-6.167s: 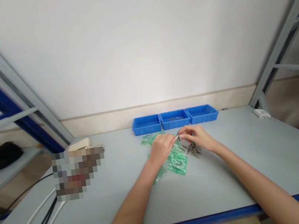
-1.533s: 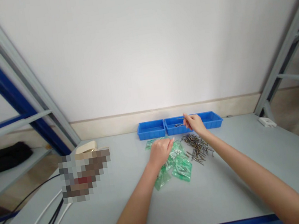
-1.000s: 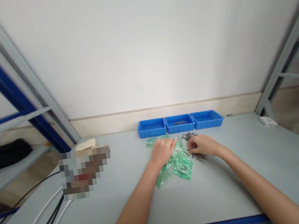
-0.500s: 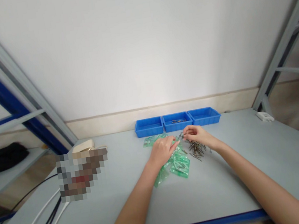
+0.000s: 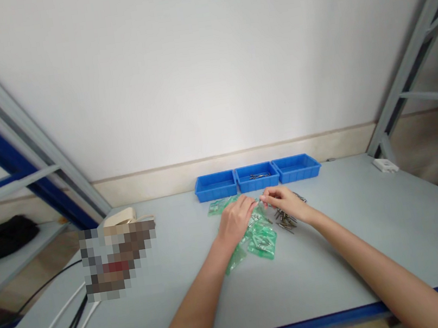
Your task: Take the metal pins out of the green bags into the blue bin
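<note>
My left hand (image 5: 233,220) is closed, its fingertips pinching the upper edge of a small green plastic bag (image 5: 256,214). Thin metal bits, like drill bits, show through that bag. From the other side, my right hand (image 5: 282,201) pinches at the same edge, thumb and forefinger together; its fingers partly hide the spot. A loose pile of metal bits (image 5: 285,220) lies just below my right hand. Nearer to me, another green bag (image 5: 262,243) lies flat with bits inside. More green plastic (image 5: 220,205) lies behind and under my left hand.
Three blue trays stand in a row by the wall: a left one (image 5: 217,193), a middle one (image 5: 258,183) with some bits, and a right one (image 5: 297,172). A beige box (image 5: 119,217), white cables (image 5: 57,325) and a blurred-out patch are at left. A white block (image 5: 385,165) sits far right.
My right hand has moved slightly left to the bag's edge, close to my left fingertips. The bits seen at its fingertips before no longer show there. The view has shifted a little.
</note>
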The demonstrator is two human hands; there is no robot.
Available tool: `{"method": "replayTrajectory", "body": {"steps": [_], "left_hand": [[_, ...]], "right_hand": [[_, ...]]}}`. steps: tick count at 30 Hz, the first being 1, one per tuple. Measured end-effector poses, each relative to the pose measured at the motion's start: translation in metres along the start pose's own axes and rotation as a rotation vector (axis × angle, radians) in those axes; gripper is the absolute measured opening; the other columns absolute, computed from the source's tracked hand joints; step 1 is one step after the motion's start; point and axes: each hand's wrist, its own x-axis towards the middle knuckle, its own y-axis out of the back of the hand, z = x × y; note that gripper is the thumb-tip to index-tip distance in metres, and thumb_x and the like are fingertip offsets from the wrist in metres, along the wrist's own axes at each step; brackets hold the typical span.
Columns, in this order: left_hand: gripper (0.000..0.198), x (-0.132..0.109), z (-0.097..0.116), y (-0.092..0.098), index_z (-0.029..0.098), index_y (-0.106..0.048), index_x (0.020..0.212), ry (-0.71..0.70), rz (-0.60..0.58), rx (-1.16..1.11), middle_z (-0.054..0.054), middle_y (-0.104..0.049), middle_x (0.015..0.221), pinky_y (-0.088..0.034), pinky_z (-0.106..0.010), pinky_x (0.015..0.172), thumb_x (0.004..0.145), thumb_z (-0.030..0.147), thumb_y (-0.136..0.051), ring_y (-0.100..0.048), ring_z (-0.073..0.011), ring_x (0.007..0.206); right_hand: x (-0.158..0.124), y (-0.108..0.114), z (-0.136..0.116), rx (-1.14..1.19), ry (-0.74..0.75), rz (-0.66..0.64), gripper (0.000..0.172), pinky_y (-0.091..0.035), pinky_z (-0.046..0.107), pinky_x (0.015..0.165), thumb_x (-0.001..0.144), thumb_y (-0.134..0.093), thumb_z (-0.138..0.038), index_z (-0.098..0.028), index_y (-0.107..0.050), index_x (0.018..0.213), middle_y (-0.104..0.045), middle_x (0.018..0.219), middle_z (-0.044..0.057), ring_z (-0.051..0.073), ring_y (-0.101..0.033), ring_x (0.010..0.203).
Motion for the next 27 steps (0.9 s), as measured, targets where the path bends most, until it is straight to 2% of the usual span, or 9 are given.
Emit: {"method": "replayTrajectory", "body": {"steps": [3, 8, 13, 18, 22, 27], "left_hand": [[0.034, 0.001, 0.001, 0.002, 0.016, -0.055, 0.078, 0.010, 0.023, -0.015, -0.002, -0.057, 0.076, -0.041, -0.022, 0.062, 0.095, 0.029, -0.028, -0.055, -0.0113, 0.067], [0.036, 0.001, -0.001, 0.001, 0.016, -0.053, 0.076, 0.037, 0.014, -0.034, -0.001, -0.056, 0.073, -0.039, -0.022, 0.060, 0.095, 0.029, -0.025, -0.054, -0.0113, 0.065], [0.041, -0.001, -0.001, -0.002, 0.017, -0.051, 0.072, 0.041, -0.053, 0.001, -0.001, -0.056, 0.064, -0.036, -0.024, 0.055, 0.095, 0.032, -0.022, -0.053, -0.0124, 0.058], [0.036, -0.001, -0.001, -0.004, 0.017, -0.053, 0.081, 0.040, -0.041, -0.056, 0.000, -0.061, 0.069, -0.037, -0.022, 0.056, 0.095, 0.036, -0.026, -0.056, -0.0116, 0.060], [0.036, -0.001, -0.003, -0.004, 0.016, -0.053, 0.080, -0.006, -0.017, -0.039, -0.001, -0.061, 0.068, -0.036, -0.022, 0.056, 0.095, 0.034, -0.025, -0.057, -0.0118, 0.060], [0.041, -0.001, -0.004, -0.006, 0.017, -0.052, 0.074, 0.017, -0.047, -0.002, 0.000, -0.058, 0.061, -0.033, -0.023, 0.052, 0.096, 0.033, -0.022, -0.053, -0.0120, 0.054]], "right_hand": [[-0.003, 0.000, -0.006, -0.085, 0.022, -0.008, 0.038, -0.031, 0.022, 0.054, 0.087, -0.045, -0.046, -0.016, -0.056, 0.066, -0.047, 0.056, -0.003, 0.010, -0.042, 0.054], [-0.004, 0.001, -0.012, -0.183, 0.135, 0.058, 0.023, -0.034, 0.021, 0.057, 0.086, -0.050, -0.039, -0.018, -0.057, 0.085, -0.057, 0.070, -0.001, 0.011, -0.048, 0.060], [-0.005, 0.005, -0.012, -0.401, 0.183, 0.013, 0.025, -0.030, 0.022, 0.059, 0.090, -0.043, -0.037, -0.018, -0.053, 0.077, -0.054, 0.068, -0.002, 0.011, -0.046, 0.062], [-0.005, 0.004, -0.011, -0.379, 0.229, -0.029, 0.036, -0.029, 0.023, 0.058, 0.094, -0.034, -0.037, -0.017, -0.041, 0.064, -0.044, 0.065, -0.002, 0.011, -0.041, 0.061], [-0.004, 0.002, -0.009, -0.360, 0.211, -0.028, 0.039, -0.029, 0.023, 0.059, 0.094, -0.034, -0.038, -0.017, -0.039, 0.061, -0.044, 0.064, -0.002, 0.011, -0.041, 0.060], [-0.006, 0.003, -0.010, -0.297, 0.169, 0.024, 0.024, -0.032, 0.022, 0.057, 0.089, -0.046, -0.041, -0.019, -0.052, 0.085, -0.056, 0.072, -0.002, 0.011, -0.046, 0.060]]}}
